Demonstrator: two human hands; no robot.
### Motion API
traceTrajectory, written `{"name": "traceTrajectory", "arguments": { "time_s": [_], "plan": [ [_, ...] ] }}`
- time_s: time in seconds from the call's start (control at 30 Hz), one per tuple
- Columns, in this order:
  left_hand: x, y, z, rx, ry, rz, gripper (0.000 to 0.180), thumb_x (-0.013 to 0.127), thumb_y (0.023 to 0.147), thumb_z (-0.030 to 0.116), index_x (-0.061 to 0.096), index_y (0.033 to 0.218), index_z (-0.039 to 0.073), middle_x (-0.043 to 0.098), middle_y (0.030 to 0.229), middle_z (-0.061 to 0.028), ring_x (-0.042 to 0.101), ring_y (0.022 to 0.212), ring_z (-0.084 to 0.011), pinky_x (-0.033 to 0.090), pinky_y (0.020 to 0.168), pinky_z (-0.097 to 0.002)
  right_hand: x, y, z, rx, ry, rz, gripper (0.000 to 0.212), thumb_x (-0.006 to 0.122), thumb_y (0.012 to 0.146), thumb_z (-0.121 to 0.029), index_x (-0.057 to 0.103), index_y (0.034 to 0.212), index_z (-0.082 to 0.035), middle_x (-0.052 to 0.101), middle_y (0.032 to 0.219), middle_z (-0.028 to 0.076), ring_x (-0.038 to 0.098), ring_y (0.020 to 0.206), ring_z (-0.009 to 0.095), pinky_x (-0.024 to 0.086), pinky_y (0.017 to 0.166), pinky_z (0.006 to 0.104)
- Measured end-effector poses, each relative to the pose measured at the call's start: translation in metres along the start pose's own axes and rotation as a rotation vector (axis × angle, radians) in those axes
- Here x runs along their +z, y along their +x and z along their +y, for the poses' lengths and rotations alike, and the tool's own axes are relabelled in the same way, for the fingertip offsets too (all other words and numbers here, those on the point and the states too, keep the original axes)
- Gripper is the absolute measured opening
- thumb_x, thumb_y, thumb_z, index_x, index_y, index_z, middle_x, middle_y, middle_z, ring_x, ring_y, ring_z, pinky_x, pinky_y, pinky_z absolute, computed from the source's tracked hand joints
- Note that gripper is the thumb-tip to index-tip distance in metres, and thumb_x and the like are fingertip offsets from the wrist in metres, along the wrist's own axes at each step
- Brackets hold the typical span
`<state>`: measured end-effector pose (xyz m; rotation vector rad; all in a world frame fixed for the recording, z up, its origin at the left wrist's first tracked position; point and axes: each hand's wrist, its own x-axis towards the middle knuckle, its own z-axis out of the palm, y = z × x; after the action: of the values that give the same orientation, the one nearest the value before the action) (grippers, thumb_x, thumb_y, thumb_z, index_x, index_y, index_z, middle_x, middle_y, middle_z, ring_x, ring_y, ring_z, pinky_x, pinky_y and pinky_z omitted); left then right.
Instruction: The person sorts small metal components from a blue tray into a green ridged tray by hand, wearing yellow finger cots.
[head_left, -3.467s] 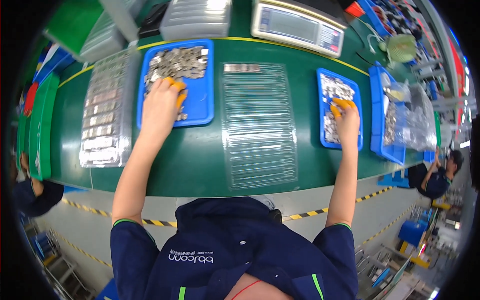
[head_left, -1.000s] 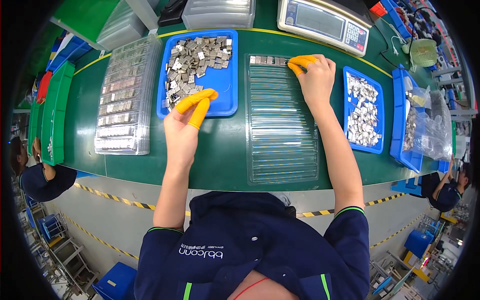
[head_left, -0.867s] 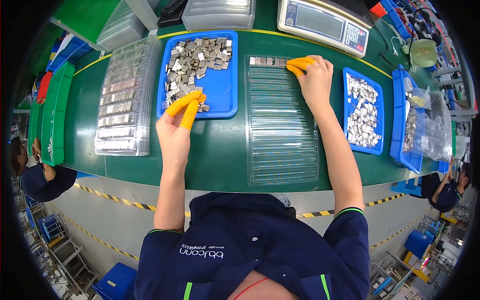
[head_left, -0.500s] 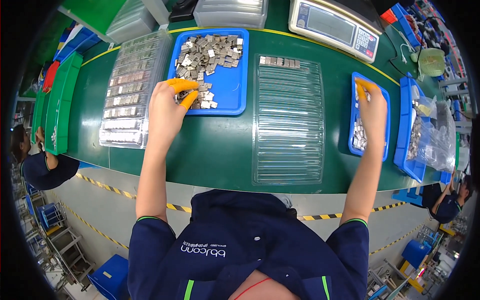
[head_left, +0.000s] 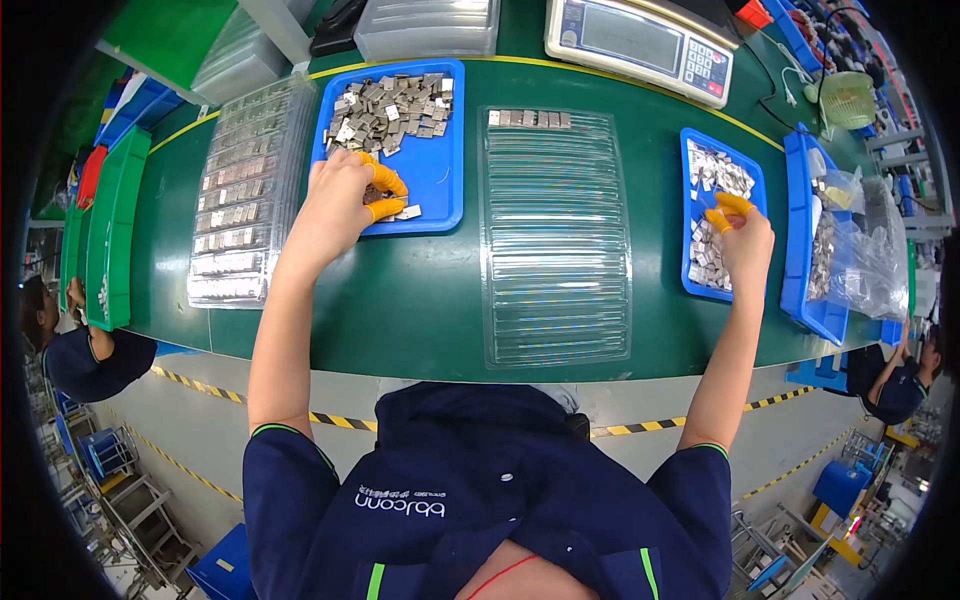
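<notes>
My left hand (head_left: 342,200), with orange finger covers, is at the near left corner of a blue tray (head_left: 435,185). Its fingers are curled round a cluster of small metal pieces (head_left: 373,193), partly hidden by the hand. More loose metal pieces (head_left: 385,112) are heaped in that tray's far half. My right hand (head_left: 746,243), also in orange finger covers, reaches into a smaller blue tray (head_left: 757,178) of small whitish pieces (head_left: 708,262). Its fingertips are pinched together low over them; what they hold is too small to tell. A clear ribbed plastic tray (head_left: 556,260) lies between, with several metal pieces (head_left: 528,119) in its far row.
Left of the left tray, stacked clear trays (head_left: 240,200) hold rows of metal pieces. Green bins (head_left: 120,235) stand further left. Across the back are a scale (head_left: 640,45) and clear boxes (head_left: 428,25). Another blue bin (head_left: 822,318) with plastic bags stands right. Co-workers sit at both sides.
My left fingers have closed in round the pieces at the tray's near corner. My right hand has drawn back toward me within the small tray. The whole view has shifted slightly.
</notes>
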<state>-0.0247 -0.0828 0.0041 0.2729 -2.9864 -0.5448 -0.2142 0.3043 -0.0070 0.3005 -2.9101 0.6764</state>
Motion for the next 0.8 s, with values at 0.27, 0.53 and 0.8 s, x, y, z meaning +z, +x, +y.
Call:
{"name": "traceTrajectory", "arguments": {
  "time_s": [0.27,0.53,0.8],
  "plan": [
    [-0.002,0.011,0.014,-0.22,-0.601,-0.092,0.015,0.066,0.075,0.002,0.063,0.09,-0.001,0.063,0.085,-0.01,0.06,0.074,-0.0151,0.047,0.068,-0.0231,-0.014,-0.001,-0.026,0.005,0.694,0.144,0.018,0.068,0.075,-0.001,0.064,0.091,0.003,0.066,0.089,0.011,0.063,0.086,0.017,0.049,0.078,0.0257],
    [0.026,-0.017,0.073,-0.476,-1.61,0.051,0.03,0.058,0.085,0.007,0.055,0.112,-0.002,0.062,0.098,-0.0108,0.062,0.087,-0.021,0.051,0.078,-0.0256,0.012,-0.033,-0.123,-0.04,1.221,-0.478,0.023,0.059,0.083,-0.003,0.06,0.105,0.006,0.063,0.091,0.013,0.065,0.078,0.023,0.054,0.074,0.0291],
    [0.056,-0.028,0.083,-0.528,-1.939,0.059,0.029,0.063,0.082,0.01,0.057,0.108,0.001,0.064,0.099,-0.0096,0.061,0.091,-0.0163,0.046,0.077,-0.024,0.049,-0.067,-0.151,0.009,1.235,-0.695,0.025,0.064,0.079,0.001,0.06,0.102,0.007,0.065,0.094,0.014,0.065,0.076,0.018,0.052,0.071,0.0252]
  ]
}}
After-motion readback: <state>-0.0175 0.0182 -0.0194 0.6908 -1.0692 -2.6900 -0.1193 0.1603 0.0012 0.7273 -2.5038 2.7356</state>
